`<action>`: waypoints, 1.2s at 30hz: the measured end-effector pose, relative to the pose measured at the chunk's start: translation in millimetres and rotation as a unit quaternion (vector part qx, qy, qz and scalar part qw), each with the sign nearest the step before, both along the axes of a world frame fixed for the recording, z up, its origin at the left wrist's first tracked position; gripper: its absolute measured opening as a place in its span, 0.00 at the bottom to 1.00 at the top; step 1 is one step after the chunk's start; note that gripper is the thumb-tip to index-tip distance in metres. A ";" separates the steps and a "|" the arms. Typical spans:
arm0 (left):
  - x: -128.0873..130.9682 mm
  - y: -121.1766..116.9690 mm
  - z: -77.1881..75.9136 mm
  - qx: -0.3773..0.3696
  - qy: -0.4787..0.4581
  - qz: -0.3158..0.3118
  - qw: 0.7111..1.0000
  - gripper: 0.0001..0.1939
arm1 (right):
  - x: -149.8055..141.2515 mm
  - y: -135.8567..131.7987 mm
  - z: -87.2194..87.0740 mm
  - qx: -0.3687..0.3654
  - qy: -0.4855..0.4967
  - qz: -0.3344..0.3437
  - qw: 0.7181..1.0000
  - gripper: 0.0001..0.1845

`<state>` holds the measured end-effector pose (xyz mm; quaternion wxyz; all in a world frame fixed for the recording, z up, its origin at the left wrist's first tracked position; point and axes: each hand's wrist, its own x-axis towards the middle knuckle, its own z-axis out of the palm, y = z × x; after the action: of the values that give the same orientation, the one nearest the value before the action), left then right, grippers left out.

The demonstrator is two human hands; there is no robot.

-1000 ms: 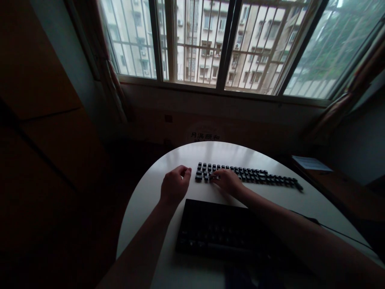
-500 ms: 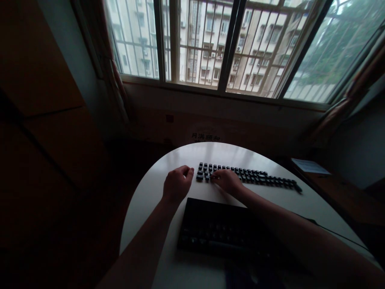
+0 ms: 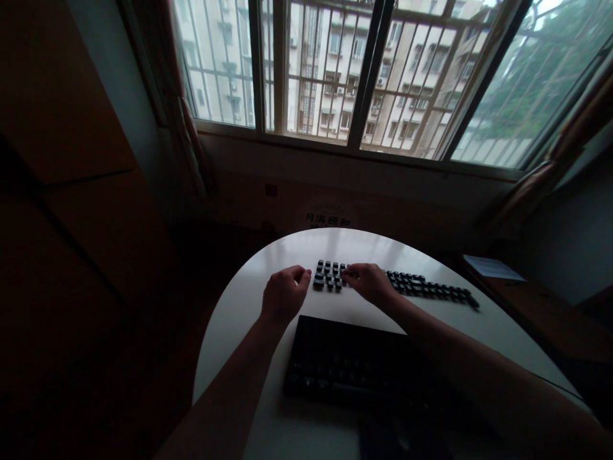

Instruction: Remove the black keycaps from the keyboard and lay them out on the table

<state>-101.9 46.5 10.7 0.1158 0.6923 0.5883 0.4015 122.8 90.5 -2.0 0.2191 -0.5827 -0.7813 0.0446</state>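
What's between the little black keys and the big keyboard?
The head view shows white table between keys and keyboard, crossed by the right arm.

dim room, daylight from the barred window [image 3: 325,96]
pale sheen on the white tabletop [image 3: 297,244]; black keyboard [image 3: 345,348] lost in shadow, its keys soft and grainy; shapes stretch toward the edges.

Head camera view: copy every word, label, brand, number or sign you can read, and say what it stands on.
"月满颐和": on the wall below the window.
Faint marks above and the line beneath: unreadable.
Keycaps and black keyboard: any legends too small or dark to read.
Paper at right: too blurred to read.
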 end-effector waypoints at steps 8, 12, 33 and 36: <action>4.0 0.3 -2.1 -0.010 0.026 -0.054 0.998 0.17 | 19.7 -38.7 32.6 -0.047 0.267 0.042 0.962 0.31; 11.7 -1.9 -7.1 -0.028 0.054 -0.127 0.990 0.17 | 20.3 -85.2 46.2 -0.163 0.412 0.101 0.891 0.41; 39.7 -14.8 -27.2 -0.118 0.215 -0.199 0.949 0.12 | -5.0 -118.9 -34.3 -0.264 0.467 0.150 0.831 0.22; 41.6 -14.2 -27.9 -0.126 0.246 -0.192 0.942 0.15 | -2.6 -120.9 -33.7 -0.257 0.423 0.174 0.851 0.19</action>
<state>-60.3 32.3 -17.1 0.1284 0.8488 0.5005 0.1115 120.2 -30.4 -35.7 0.3596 -0.3979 -0.6618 0.5239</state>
